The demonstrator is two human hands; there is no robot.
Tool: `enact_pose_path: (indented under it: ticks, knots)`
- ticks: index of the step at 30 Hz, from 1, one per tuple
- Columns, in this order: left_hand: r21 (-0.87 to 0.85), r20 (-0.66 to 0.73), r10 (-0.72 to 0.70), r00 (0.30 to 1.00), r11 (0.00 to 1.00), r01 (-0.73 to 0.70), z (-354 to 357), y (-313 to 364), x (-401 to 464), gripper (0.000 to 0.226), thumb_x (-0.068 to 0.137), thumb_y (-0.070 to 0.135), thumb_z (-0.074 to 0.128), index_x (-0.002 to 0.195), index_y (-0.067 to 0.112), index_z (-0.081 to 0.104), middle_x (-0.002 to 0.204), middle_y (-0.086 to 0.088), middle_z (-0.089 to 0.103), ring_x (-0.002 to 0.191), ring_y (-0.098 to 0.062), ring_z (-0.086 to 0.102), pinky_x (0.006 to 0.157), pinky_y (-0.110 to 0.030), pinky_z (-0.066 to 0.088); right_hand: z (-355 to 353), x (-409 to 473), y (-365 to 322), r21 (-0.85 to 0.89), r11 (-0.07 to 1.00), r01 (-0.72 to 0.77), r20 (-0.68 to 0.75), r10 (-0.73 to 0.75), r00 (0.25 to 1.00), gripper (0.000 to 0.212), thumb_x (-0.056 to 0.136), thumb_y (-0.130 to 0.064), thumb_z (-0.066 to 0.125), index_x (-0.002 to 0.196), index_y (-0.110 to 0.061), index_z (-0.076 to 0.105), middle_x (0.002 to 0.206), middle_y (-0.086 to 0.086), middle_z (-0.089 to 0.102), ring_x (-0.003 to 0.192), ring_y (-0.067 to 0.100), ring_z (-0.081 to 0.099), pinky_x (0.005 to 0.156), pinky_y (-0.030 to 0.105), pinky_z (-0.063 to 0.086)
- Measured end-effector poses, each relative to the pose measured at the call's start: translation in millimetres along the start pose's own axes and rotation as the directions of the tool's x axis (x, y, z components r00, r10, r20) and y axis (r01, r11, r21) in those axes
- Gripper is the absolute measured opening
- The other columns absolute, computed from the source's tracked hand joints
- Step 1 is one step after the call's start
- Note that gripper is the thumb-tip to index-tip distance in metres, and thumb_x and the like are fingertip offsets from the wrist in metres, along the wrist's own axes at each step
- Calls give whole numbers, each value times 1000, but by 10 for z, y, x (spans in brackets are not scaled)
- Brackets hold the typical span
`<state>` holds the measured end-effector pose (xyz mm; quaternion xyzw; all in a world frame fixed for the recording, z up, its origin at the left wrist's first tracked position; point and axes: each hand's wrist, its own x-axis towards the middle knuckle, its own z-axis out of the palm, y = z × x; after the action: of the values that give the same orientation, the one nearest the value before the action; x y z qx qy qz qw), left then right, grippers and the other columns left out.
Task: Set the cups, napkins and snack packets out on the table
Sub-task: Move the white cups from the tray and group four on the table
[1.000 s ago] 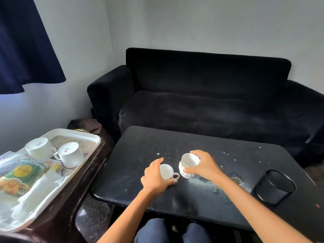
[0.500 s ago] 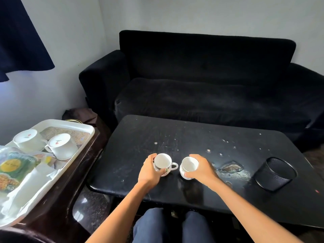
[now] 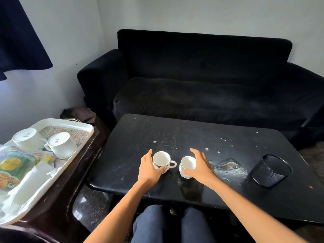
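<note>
Cups, 4 in all, white ceramic with handles. 2 stand upright on the black coffee table [image 3: 192, 134], near its front edge, just beside each other but apart: the left cup [image 3: 161, 160], with a printed band low on its wall and its handle pointing toward the other, and the right cup [image 3: 187, 166], whose handle cannot be seen. Left hand [image 3: 149, 170] curls round the left cup, thumb across its front wall, fingers behind its far-left side. Right hand [image 3: 199, 168] is spread wide beside the right cup, fingers straight and blurred, thumb tip touching or just off the cup's lower wall; which of the 2 cannot be told. The other 2 cups [image 3: 60, 145] [image 3: 29, 138] lie upturned, bases showing a small red mark, at the far end of a white tray [image 3: 87, 130] on a dark side table [image 3: 70, 186] to the left of the coffee table. Snack packet [image 3: 12, 168], green and yellow, lies on the tray nearer the person, with white napkins [image 3: 33, 181] beside it and clear plastic wrap over part of it. Black mesh pen holder [image 3: 270, 171] stands at the coffee table's right end, well apart from the cups. Black sofa [image 3: 201, 81] runs behind the coffee table; dark blue curtain [image 3: 19, 35] hangs at upper left.
</note>
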<state>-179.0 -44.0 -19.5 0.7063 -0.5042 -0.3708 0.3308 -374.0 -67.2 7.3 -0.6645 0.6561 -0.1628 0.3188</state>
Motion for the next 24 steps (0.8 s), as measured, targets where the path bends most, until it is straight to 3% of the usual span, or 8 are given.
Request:
enact_pose_path:
  ticks: [6, 12, 15, 19, 24]
  knots:
    - [-33, -75, 58, 995, 998, -61, -300, 93, -53, 71, 84, 26, 67, 145, 24, 29, 149, -3, 29, 130, -20, 40, 104, -31, 37, -93, -58, -411, -19, 989, 149, -149, -151, 977, 49, 87, -29, 59, 133, -28, 41, 139, -3, 38, 130, 18, 38, 108, 40, 27]
    - [-72, -257, 109, 960, 989, -131, -1048, 161, -117, 55, 86, 24, 65, 137, 22, 42, 137, -2, 46, 118, -19, 49, 101, -34, 41, 35, -86, -1099, 9, 955, 297, -212, -289, 934, 39, 88, -26, 57, 126, -24, 48, 130, -2, 43, 123, 19, 44, 104, 40, 30]
    - [-140, -409, 66, 910, 981, -134, -1461, 109, -181, 53, 86, 23, 65, 135, 18, 45, 135, -3, 50, 115, -20, 51, 102, -38, 41, 198, -72, -1486, -33, 928, 372, -172, -371, 912, 40, 88, -27, 57, 127, -24, 47, 131, -1, 43, 125, 19, 42, 104, 40, 30]
    - [-274, -569, -73, 819, 956, -106, -1812, -27, -286, 55, 86, 23, 62, 137, 14, 43, 138, -6, 50, 126, -25, 46, 108, -45, 37, 428, -15, -2013, -128, 870, 476, -37, -484, 874, 43, 89, -30, 55, 130, -25, 42, 133, -2, 40, 128, 19, 37, 100, 39, 28]
    - [-375, -630, -262, 731, 927, 8, -2009, -236, -304, 58, 87, 22, 56, 141, 13, 38, 142, -12, 44, 132, -29, 39, 106, -40, 32, 751, 64, -2692, -213, 774, 596, 130, -583, 802, 49, 88, -33, 55, 134, -25, 38, 138, 0, 37, 129, 21, 33, 103, 41, 26]
